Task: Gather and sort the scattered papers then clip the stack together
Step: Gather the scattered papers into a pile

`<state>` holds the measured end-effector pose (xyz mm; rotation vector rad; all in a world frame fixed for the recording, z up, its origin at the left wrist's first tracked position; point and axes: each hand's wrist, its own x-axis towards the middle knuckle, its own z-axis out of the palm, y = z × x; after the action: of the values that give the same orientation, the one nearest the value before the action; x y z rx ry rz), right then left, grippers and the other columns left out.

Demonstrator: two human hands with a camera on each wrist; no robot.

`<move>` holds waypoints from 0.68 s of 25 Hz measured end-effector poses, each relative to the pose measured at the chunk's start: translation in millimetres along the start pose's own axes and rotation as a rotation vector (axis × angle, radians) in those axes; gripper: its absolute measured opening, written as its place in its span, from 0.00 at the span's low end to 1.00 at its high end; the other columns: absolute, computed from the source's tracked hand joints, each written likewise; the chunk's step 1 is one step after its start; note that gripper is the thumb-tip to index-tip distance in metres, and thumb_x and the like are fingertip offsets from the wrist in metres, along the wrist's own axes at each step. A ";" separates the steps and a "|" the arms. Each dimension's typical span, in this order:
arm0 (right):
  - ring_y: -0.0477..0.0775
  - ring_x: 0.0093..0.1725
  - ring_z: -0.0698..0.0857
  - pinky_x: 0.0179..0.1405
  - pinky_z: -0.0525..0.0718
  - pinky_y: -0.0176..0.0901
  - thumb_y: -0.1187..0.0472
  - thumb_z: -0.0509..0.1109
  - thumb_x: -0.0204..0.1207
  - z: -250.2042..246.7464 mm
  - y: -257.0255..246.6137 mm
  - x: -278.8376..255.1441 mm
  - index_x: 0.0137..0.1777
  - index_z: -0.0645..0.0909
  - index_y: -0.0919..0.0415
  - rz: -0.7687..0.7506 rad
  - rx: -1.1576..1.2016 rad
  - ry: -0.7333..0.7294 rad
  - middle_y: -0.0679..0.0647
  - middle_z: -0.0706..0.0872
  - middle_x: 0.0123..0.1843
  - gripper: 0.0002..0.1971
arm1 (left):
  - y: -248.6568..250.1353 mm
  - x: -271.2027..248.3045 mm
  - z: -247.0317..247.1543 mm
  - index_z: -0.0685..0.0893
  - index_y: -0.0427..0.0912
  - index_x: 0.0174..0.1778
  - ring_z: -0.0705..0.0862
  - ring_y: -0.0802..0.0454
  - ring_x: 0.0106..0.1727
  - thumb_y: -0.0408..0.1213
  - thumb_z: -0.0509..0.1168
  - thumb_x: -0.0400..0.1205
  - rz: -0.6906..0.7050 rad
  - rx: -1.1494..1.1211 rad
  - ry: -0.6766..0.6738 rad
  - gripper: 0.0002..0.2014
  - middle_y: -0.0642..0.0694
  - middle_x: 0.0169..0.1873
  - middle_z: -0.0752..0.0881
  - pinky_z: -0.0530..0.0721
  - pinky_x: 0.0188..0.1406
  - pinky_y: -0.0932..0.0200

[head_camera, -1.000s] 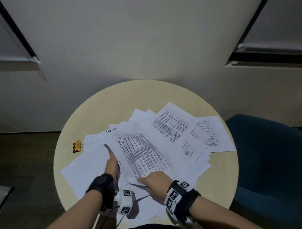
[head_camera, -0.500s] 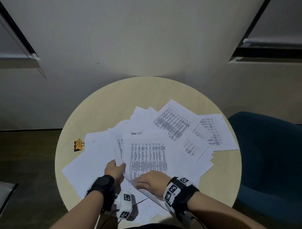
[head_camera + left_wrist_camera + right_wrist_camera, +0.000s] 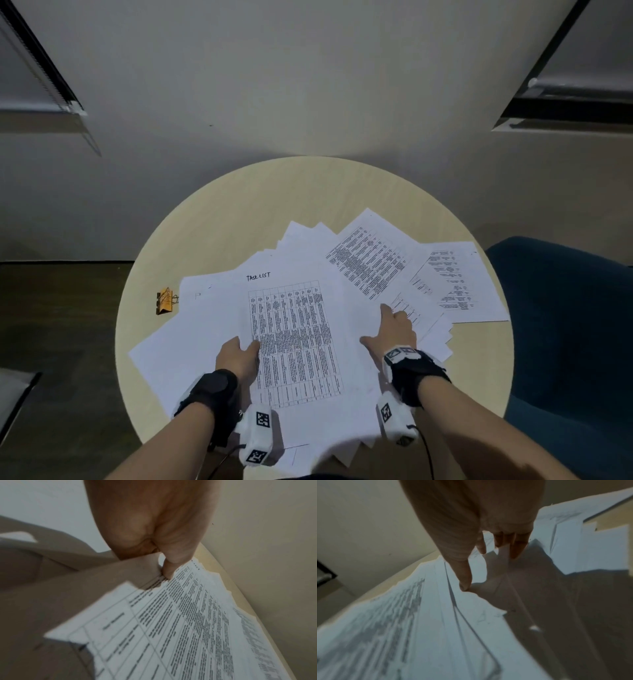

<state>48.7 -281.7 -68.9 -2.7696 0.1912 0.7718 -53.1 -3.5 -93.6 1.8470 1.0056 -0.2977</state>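
Observation:
White printed papers lie scattered over the round table (image 3: 239, 205). On top sits a sheet headed "TASK LIST" (image 3: 294, 339) with a printed grid. My left hand (image 3: 239, 353) pinches that sheet's left edge, thumb on top; the left wrist view shows the thumb (image 3: 169, 566) pressing the sheet (image 3: 188, 622). Over the papers to the right is my right hand (image 3: 394, 329), fingers stretched out and holding nothing; in the right wrist view its fingertips (image 3: 465, 585) touch the paper (image 3: 402, 628). An orange binder clip (image 3: 166, 300) lies on the table's left side, apart from both hands.
More printed sheets (image 3: 370, 260) fan toward the table's back right, one (image 3: 452, 281) nearing the edge. A dark blue chair (image 3: 575, 335) stands to the right. The wall is right behind the table. Bare tabletop shows at the back.
The task list sheet has turned from slanted to upright and squared in front of me. My right hand left its bottom edge and moved right and forward onto the other papers.

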 end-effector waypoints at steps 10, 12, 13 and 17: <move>0.64 0.52 0.84 0.49 0.81 0.49 0.58 0.72 0.76 -85.8 15.7 -14.6 0.55 0.84 0.60 0.095 0.770 0.575 0.57 0.86 0.48 0.11 | -2.8 -3.8 -9.0 0.81 0.34 0.48 0.84 0.40 0.46 0.50 0.66 0.80 -0.004 -0.068 0.014 0.19 0.38 0.44 0.84 0.77 0.45 0.54; 0.58 0.42 0.80 0.42 0.76 0.44 0.57 0.71 0.77 -106.0 8.1 -29.9 0.46 0.81 0.59 -0.009 0.858 0.695 0.48 0.79 0.36 0.05 | 3.3 -9.0 -10.8 0.71 0.38 0.33 0.74 0.47 0.33 0.49 0.70 0.76 0.017 -0.034 0.019 0.20 0.40 0.29 0.74 0.70 0.35 0.55; 0.51 0.38 0.78 0.40 0.75 0.42 0.58 0.70 0.77 -112.0 0.1 -41.9 0.44 0.81 0.59 -0.108 0.889 0.737 0.45 0.79 0.34 0.04 | 5.4 -10.0 -9.2 0.65 0.40 0.31 0.69 0.48 0.29 0.48 0.72 0.76 0.024 -0.027 0.013 0.23 0.41 0.25 0.68 0.65 0.32 0.56; 0.34 0.38 0.85 0.42 0.80 0.26 0.58 0.70 0.77 -86.8 -39.5 -92.6 0.44 0.85 0.51 -0.661 0.781 0.593 0.48 0.90 0.38 0.03 | 18.4 -21.2 -4.3 0.67 0.39 0.32 0.68 0.49 0.24 0.47 0.74 0.75 0.064 -0.092 -0.114 0.23 0.40 0.22 0.69 0.67 0.31 0.57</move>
<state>20.1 -263.1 59.5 -2.0074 -0.2595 -0.2651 -53.6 -14.0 -67.2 1.7552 0.8665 -0.3092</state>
